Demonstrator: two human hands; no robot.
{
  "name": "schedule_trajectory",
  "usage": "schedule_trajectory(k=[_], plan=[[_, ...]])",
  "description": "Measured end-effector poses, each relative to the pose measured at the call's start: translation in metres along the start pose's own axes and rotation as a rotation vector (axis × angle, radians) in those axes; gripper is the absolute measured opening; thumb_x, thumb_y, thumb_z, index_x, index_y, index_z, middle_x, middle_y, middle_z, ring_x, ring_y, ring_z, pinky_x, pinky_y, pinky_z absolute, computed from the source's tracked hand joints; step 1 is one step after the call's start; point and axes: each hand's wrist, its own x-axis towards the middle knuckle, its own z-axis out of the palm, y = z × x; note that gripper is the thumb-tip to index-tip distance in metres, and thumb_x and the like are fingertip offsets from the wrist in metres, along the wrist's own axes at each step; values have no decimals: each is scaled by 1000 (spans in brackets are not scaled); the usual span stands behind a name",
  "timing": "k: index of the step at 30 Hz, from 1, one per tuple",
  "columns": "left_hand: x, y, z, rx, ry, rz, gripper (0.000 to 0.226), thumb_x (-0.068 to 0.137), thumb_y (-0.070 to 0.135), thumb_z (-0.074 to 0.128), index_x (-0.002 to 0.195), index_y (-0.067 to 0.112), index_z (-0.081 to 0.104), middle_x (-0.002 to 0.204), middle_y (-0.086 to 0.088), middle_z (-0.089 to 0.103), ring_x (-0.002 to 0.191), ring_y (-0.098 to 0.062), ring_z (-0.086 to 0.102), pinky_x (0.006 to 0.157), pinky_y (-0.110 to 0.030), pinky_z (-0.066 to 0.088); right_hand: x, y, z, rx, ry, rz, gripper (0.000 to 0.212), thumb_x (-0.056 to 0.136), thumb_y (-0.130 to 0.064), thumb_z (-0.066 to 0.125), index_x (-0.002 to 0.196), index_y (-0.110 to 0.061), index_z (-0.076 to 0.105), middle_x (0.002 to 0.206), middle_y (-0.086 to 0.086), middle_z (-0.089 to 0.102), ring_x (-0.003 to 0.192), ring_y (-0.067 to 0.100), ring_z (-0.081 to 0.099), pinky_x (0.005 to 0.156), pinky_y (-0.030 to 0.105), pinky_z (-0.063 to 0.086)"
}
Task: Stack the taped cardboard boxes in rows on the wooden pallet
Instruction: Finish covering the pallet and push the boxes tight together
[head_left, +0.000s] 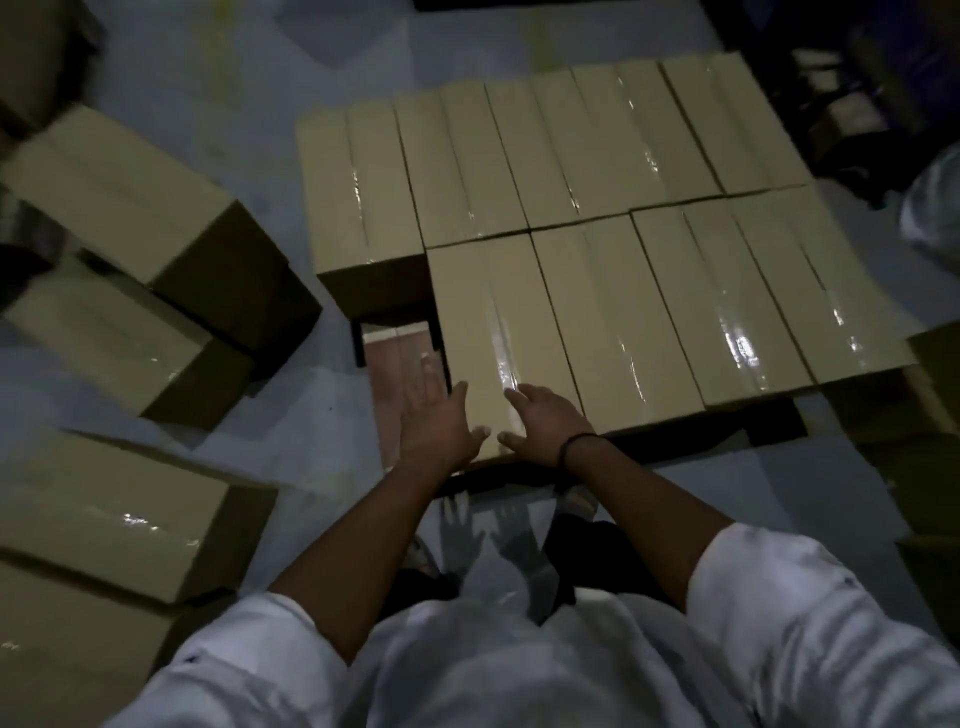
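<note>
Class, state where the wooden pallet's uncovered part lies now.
The bare wooden pallet shows left of centre in the head view, directly left of the nearest-row end box and in front of the leftmost far-row box.

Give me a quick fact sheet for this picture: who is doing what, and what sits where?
Setting: dim room, seen from a head-worn camera
Pallet: wooden pallet, taped boxes in two rows, bare boards showing at its near-left corner
Left: left hand, fingers straight, at the left edge of the nearest box
Right: right hand, fingers relaxed, on that box's near end
Waiting: loose boxes on the floor to the left
Progress: near-left slot not yet filled
</note>
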Motion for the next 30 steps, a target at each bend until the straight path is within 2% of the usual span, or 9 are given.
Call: schedule_trajectory(k=[2,5,10,17,20,23,26,30], plan=[[-27,-17,-23,-44,47,-22,82,94,59,60,159,25,24,168,-18,-17,154,-41,-1,118,-54,27,-18,-33,-10,-1,69,-58,70,98,-50,54,157,-19,32,161,12,33,145,30,35,116,43,32],[-66,-50,-59,-69,131,-38,78,94,58,60,157,25,30,169,-15,-9,151,-41,5,113,-55,37,-39,-86,-32,1,184,-157,60,99,-42,56,151,-17,43,154,11,45,139,29,43,114,40,34],[-128,-105,-102,-159,289,-100,69,94,57,61,154,28,40,170,-7,-10,150,-38,8,111,-53,36,-51,-150,-68,-29,347,-265,51,96,-36,61,143,-17,53,145,8,56,131,26,51,110,39,37],[-183,-155,-112,-316,390,-261,63,92,57,64,148,32,47,171,-5,0,148,-32,13,112,-49,37,-53,-206,-74,-36,352,-398,50,97,-39,60,144,-24,51,144,2,56,130,22,50,107,37,38],[-202,-153,-112,-393,438,-346,62,92,56,65,148,33,50,171,-3,5,148,-30,14,112,-47,35,-59,-222,-75,-49,326,-487,52,99,-39,58,147,-22,48,146,2,54,132,22,48,107,36,35],[-222,-142,-114,-443,482,-432,61,92,55,66,147,32,51,171,-4,5,148,-30,13,114,-45,33,-62,-232,-82,-53,335,-568,61,99,-41,57,153,-22,39,155,4,44,140,23,42,114,38,31],[-238,-135,-116,-456,520,-463,59,93,54,65,146,33,52,171,-2,5,149,-28,10,115,-46,31,-59,-238,-88,-34,365,-620,67,99,-43,57,157,-22,30,160,5,36,144,24,36,117,41,29],[-250,-132,-117,-490,560,-513,58,93,53,66,145,32,53,170,0,6,150,-29,10,115,-47,32,-54,-250,-84,3,359,-664,70,98,-46,57,158,-24,28,162,5,33,146,23,33,120,44,30]])
